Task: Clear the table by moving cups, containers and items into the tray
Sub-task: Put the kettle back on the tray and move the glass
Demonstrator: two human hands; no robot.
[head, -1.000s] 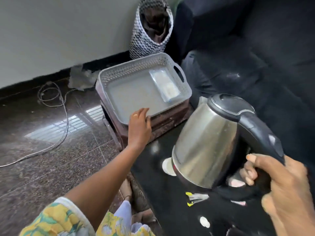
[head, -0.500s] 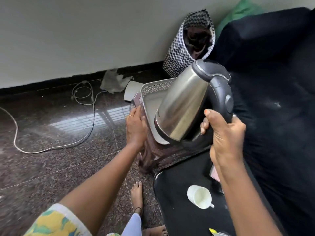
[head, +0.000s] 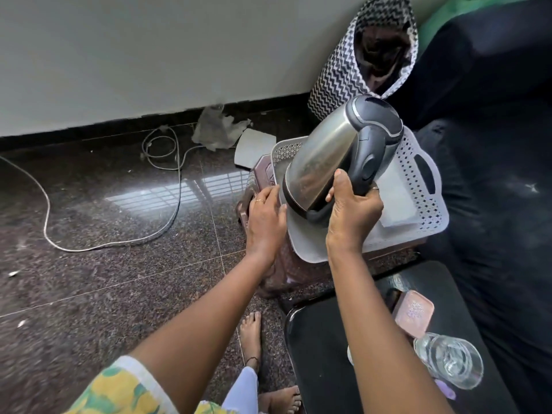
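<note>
Polished granite floor (head: pixel 104 222) and a pale wall frame the scene, with a white cable (head: pixel 89 248) looping across the tiles well to the left of the tray (head: pixel 418 231). Much is cut off or obscured: the kettle (head: pixel 325 162) and both arms cover most of the tray's floor, and a flat pale item lying inside it, beyond the kettle, is too indistinct to identify. The brown stand (head: pixel 263 171) under the tray shows only at its left edge and front. On the black worktop (head: pixel 322 354), nearer the camera than the tray, a pink-lidded container (head: pixel 413 312) and a clear glass (head: pixel 448 361) are partly visible; a white object behind the right forearm is mostly hidden. The dark contents of the zigzag-patterned bag (head: pixel 331 76) beyond the tray cannot be made out.

The kettle is brushed steel with a dark grey lid, handle and base ring, tilted with its lid away from the camera, held above the near-left part of the perforated grey tray. The right hand (head: pixel 351 213) is wrapped around the handle, thumb up against the steel body. The left hand (head: pixel 264 219), wearing a ring, rests with fingers loosely spread on the tray's left rim, just beside the kettle's base.
</note>
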